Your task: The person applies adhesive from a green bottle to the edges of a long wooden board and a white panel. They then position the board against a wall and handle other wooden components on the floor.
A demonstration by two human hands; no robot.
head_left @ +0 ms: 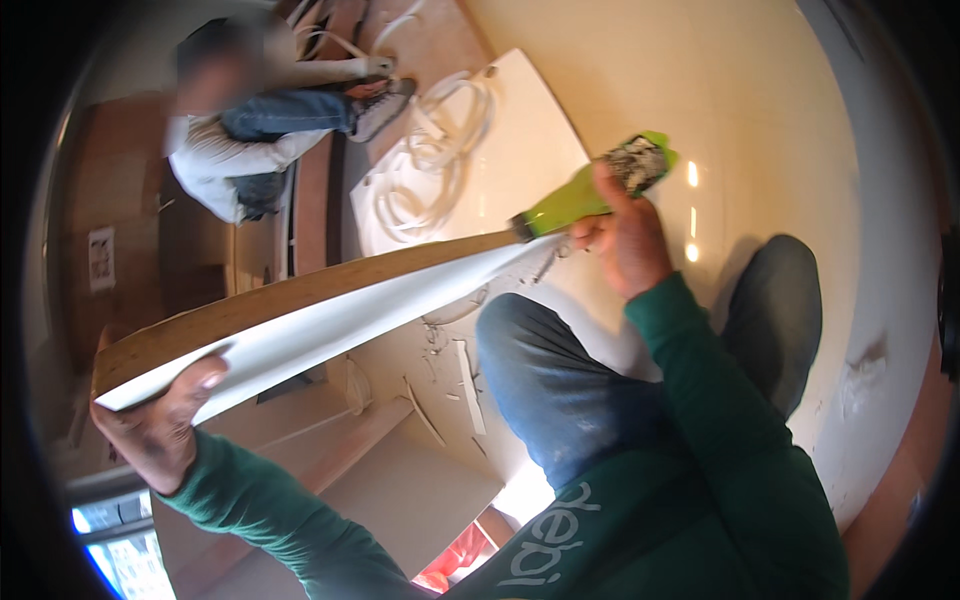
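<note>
Glossy cream floor [650, 70] formed the working area; a second person [205, 160] in a pale top and jeans sat beyond it. On the floor lay a white panel [525, 130], with a small round mark near its far corner. Loose coils of white strip [405, 210] rested along the panel edge nearest the seated person. Thin offcuts [468, 385] and dark scraps were noted on the floor, near the worker's bent knee [530, 370].

Item inspected: one long board [330, 300], smooth white on its face, rough brown along its narrow edge. It was held aslant above the floor, its far end close to the near edge of the white panel.

One container was observed: a bright green tube [570, 205] with a dark tip and a blotched black-and-white patch. Its contents were hidden. The tip stood at the far end of the brown edge; contact could not be confirmed.

The left hand [165, 415] gripped the board's near end, thumb flat on the white face, fingers largely concealed. The right hand [635, 245] was closed around the tube, thumb extended along it.
</note>
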